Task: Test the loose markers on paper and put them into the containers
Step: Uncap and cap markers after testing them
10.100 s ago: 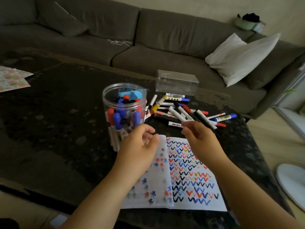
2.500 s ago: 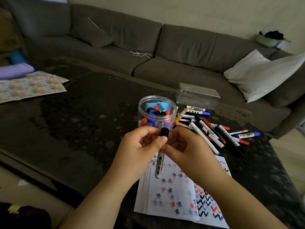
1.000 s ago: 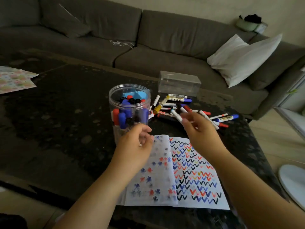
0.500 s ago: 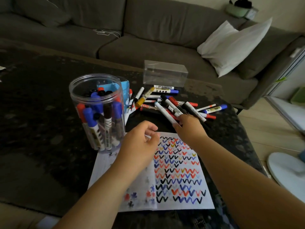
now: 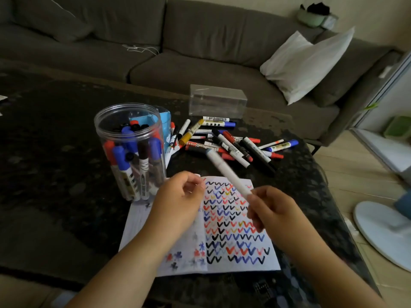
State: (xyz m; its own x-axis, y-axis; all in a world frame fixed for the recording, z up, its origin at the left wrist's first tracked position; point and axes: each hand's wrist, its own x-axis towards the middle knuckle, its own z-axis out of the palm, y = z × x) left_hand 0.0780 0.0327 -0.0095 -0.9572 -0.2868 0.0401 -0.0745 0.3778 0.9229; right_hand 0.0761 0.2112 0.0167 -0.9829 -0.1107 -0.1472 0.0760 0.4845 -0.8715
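My right hand (image 5: 270,211) grips a white marker (image 5: 226,172) by its near end; the marker is blurred and points up and left over the paper (image 5: 235,230), which is covered in coloured tick marks. My left hand (image 5: 178,203) hovers over the paper's left part with fingers loosely curled and nothing in it. A clear round jar (image 5: 131,150) holding several capped markers stands to the left. A pile of loose markers (image 5: 231,141) lies beyond the paper.
A clear rectangular box (image 5: 216,101) sits behind the pile, and a blue container (image 5: 164,121) stands behind the jar. The dark table (image 5: 55,174) stretches left. A grey sofa (image 5: 200,52) with a white pillow (image 5: 304,63) is behind; a white fan base (image 5: 382,230) is on the floor at right.
My right hand has picked a white marker out of the pile and drawn it back over the paper. My left hand stays over the paper.
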